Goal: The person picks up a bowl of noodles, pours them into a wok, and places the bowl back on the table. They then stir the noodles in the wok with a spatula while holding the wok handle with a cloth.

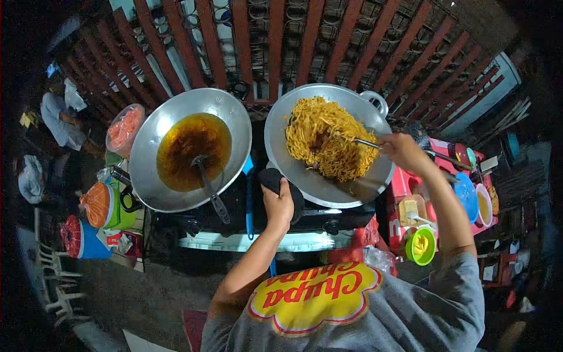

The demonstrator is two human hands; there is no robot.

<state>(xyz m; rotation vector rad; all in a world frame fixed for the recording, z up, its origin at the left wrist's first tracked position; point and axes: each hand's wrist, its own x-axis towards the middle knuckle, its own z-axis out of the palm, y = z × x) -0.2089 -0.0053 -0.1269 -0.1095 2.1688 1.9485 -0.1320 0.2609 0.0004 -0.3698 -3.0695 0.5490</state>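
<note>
Left hand (279,204) is closed round a dark cloth pad (274,178) at the near-left rim of the right wok (280,120); fingers curled tight over the pad, grip looks firm; the wok sits on the stove (234,212). Right hand (402,150) is over the wok's right edge, fingers wrapped shut on the handle of a metal utensil (365,142); its working end is buried in the noodles (328,138), so we can't tell if it's a spatula or a fork. Noodles lie heaped in the far part of the pan, w/ bare metal on the near-right side.

How to do it well, our judgement: hold the pad squarely btw palm and hot rim, no bare skin on metal; brace the wok so it doesn't slide while the utensil pushes; lift and fold from under the heap rather than stab, so strands don't break or clump; work noodles over the bare side and back for even heat; no hard flicks toward the far rim, spill risk there.

Left wok (146,170) is just beside, holding dark brown liquid (190,149) w/ a ladle (209,186) resting in it; left elbow should avoid that ladle handle, which points toward the near stove edge. Tubs incl. a green cup (421,245) sit by the red stand (403,183) on the right, under the right forearm; a seated person (58,117) is far left, well apart.
</note>
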